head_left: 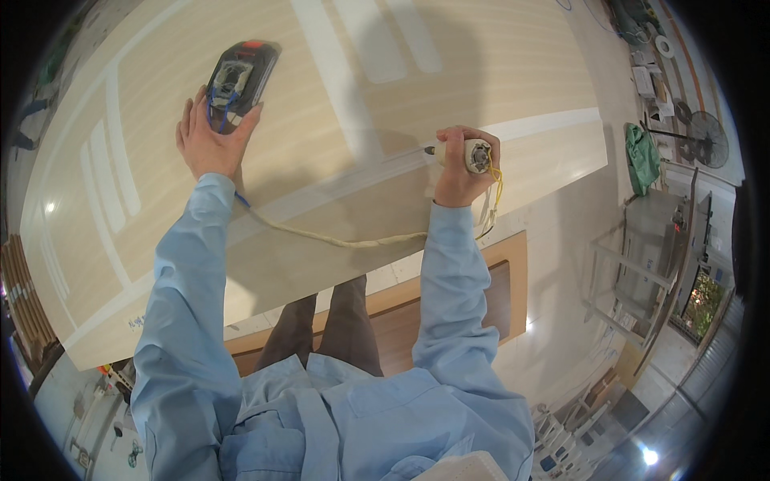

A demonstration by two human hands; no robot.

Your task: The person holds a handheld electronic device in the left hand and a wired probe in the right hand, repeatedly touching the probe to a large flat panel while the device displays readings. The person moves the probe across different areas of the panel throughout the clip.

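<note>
Battery (242, 78) at 11 o'clock is touched by spread left hand (215, 147), drill (480, 156) at 1 o'clock gripped by right hand (460, 172); positioning over panel (529, 64) is presumed, steady aim required.

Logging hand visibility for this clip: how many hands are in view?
2: the left hand, at the near end of the black battery pack, and the right hand, around the cream wired tool. The cluttered edges could hide others.

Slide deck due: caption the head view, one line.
Left hand at a black battery pack, right hand gripping a cream cylindrical tool, pale cable between them, above a striped panel.
</note>
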